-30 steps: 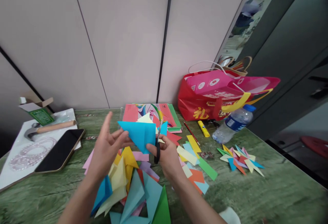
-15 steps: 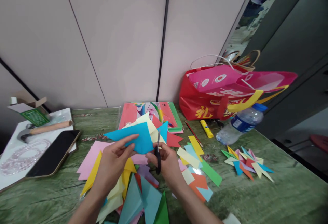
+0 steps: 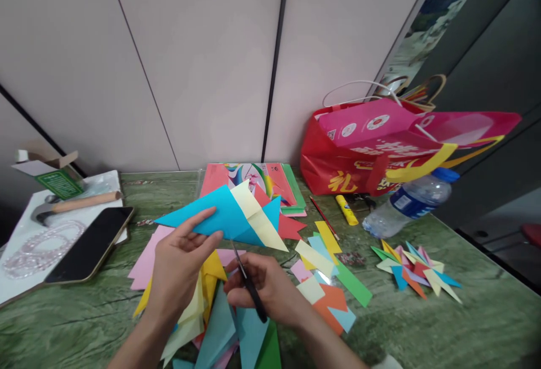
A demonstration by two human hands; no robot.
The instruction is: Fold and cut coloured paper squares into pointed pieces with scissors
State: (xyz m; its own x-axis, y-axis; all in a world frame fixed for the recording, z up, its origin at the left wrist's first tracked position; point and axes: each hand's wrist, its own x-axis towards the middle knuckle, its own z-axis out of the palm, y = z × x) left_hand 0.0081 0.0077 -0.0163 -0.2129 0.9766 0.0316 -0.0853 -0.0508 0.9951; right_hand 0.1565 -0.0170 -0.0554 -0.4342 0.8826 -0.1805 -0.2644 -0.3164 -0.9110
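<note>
My left hand pinches a folded piece of bright blue paper with a long point to the left. In my right hand are scissors with black handles, blades aimed up and left. Their tips are at the paper's lower edge; whether they touch it I cannot tell. Cream folded paper shows against the blue piece's right side, with red paper beyond. Under my hands lies a pile of folded papers, among them grey-blue triangles and yellow ones.
Paper strips lie right of my hands, near a paper star. Behind are a coloured-paper pack, pencil, glue stick, water bottle and red bag. At left are a phone, hammer and box.
The scissors have moved down and left, from the blue paper's right end to its lower edge, and their blades now tilt left. The blue paper has turned and shifted slightly in my left hand.
</note>
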